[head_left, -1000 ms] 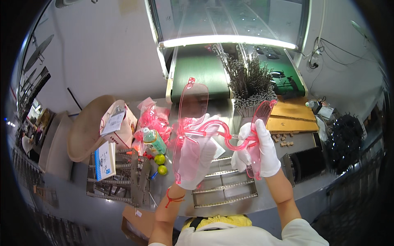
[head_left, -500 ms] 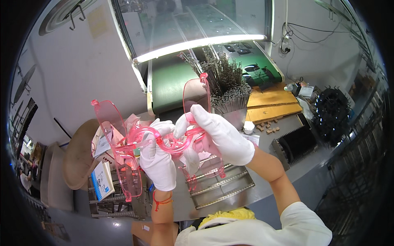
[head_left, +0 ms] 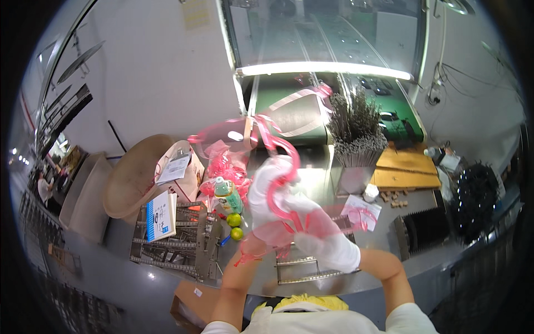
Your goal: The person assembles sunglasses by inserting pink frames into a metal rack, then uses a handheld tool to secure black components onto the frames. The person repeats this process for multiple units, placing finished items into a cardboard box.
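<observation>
Keeping both gloved hands, left (head_left: 267,192) and right (head_left: 328,250), closed firmly on the pink plastic glasses (head_left: 278,167) held up above the desk (head_left: 384,245), just right of the green bottle (head_left: 228,195), turning gently to avoid bending the curved arms or smudging lenses.

The pink plastic piece (head_left: 278,161) blurs where it sweeps above the left hand (head_left: 267,195), so its outline there cannot be traced. Its lower sheet veils the right hand (head_left: 328,247), hiding the fingers and whether they close on it. Left of the piece, the print on the blue-and-white card (head_left: 159,216) is too small to read.
</observation>
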Tool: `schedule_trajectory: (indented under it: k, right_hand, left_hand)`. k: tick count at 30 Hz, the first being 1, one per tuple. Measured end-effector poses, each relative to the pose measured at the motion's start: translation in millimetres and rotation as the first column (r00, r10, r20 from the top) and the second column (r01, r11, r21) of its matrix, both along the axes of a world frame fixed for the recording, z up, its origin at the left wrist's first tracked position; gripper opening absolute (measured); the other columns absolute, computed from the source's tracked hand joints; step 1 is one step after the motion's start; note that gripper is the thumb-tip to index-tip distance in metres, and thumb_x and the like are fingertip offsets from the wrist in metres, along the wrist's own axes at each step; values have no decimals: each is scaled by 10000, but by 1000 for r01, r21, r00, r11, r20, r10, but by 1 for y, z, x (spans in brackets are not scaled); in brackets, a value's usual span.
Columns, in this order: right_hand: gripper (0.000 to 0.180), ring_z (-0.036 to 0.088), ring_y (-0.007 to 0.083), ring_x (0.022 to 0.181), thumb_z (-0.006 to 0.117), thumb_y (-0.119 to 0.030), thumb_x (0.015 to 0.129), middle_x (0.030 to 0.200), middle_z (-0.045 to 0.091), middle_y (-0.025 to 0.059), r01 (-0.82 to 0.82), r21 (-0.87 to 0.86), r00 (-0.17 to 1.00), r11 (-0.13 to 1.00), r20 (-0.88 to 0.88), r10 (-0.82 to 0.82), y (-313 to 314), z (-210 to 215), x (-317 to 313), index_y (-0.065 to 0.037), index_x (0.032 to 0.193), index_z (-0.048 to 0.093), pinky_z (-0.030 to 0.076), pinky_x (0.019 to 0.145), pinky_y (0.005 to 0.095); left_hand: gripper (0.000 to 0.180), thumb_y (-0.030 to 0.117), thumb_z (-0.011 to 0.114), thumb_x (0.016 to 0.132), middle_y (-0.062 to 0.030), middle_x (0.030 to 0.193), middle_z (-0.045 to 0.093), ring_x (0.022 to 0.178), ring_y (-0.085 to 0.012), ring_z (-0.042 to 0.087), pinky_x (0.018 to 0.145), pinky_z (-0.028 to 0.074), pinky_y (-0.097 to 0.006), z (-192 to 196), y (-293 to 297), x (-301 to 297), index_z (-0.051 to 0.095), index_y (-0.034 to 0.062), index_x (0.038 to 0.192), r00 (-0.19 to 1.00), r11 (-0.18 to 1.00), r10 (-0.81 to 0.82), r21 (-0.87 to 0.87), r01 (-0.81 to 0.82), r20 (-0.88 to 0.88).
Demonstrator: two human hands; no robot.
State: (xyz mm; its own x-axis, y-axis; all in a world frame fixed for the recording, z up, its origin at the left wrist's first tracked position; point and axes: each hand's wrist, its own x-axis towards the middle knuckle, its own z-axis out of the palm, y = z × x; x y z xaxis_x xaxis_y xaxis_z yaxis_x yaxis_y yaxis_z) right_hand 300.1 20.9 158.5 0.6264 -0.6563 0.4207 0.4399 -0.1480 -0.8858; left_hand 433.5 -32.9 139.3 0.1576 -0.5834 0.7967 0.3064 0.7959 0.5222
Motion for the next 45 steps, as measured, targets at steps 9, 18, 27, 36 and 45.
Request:
schedule_trajectory:
  k: [9,18,27,36,45]
  right_hand:
    - [530,616,154,956,609,-114,938,1198,616,96,289,41,952,957,-116,-283,-17,-36,-52,-31,1417,398,495,886,323]
    - [754,605,158,762,251,-639,987,893,653,129,383,31,922,923,-64,-381,-49,43,-98,-7,1291,527,489,748,273]
    - [146,609,82,523,629,-149,904,779,671,30,337,103,673,936,-721,-163,-66,6,-78,-5,925,643,485,517,219]
    - [127,649,119,668,639,-73,881,790,692,51,452,-370,728,812,-373,-575,-30,-209,-30,-20,996,636,519,613,270]
    - [308,672,349,674,515,-318,970,740,677,197,505,-108,361,856,-875,-323,-81,-315,10,-26,1020,601,521,647,453]
  left_hand:
    - [305,4,654,772,-110,1090,588,979,-232,563,839,463,-331,-6,6,11,604,48,1069,856,996,-80,16,84,511]
    - [192,121,637,873,-76,1013,608,853,-198,535,769,431,-321,-7,4,-7,612,71,1057,774,862,-506,201,465,380]
    - [137,217,625,935,-29,868,612,638,-129,458,592,373,-269,-92,33,-7,640,97,999,542,266,-673,518,813,-504]
    - [214,267,457,1021,45,684,426,567,-69,393,470,309,-230,-162,139,38,537,122,885,791,165,-25,778,607,-612]
    - [133,-27,582,838,-123,897,631,840,-269,601,756,492,-356,-110,140,163,631,-12,960,108,344,592,-128,-930,799]
